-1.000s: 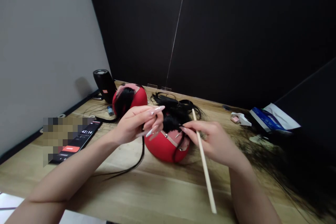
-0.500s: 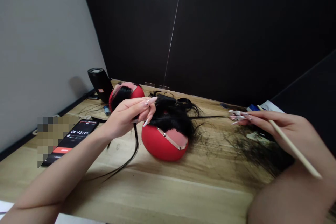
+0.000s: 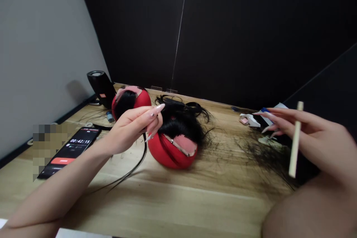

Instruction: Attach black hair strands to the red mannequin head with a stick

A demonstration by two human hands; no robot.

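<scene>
My left hand (image 3: 139, 124) is closed in a pinch on a lock of black hair (image 3: 145, 150), whose ends hang down and curve over the table. Just right of it sits a red wig block (image 3: 173, 154) with a pink mesh patch (image 3: 185, 143) pinned along a pale band and black hair (image 3: 181, 122) over its top. A few strands lie across the red front. My right hand (image 3: 304, 130) holds a pale wooden stick (image 3: 295, 145) against the fingers, its thumb and fingertips apart. Beside those fingertips lies a crumpled white tissue (image 3: 251, 119).
A second red block (image 3: 143, 98) with hair stands behind my left hand, near a black speaker (image 3: 102, 88). At left lies a phone (image 3: 71, 152) showing a timer. Loose black hair (image 3: 262, 152) spreads at right. Dark panels (image 3: 237, 37) stand behind the table (image 3: 181, 208).
The taut strand between the block and my right fingers is gone; strands now lie over the block's front. My right fingers have opened off the tissue, and the stick has swung upright.
</scene>
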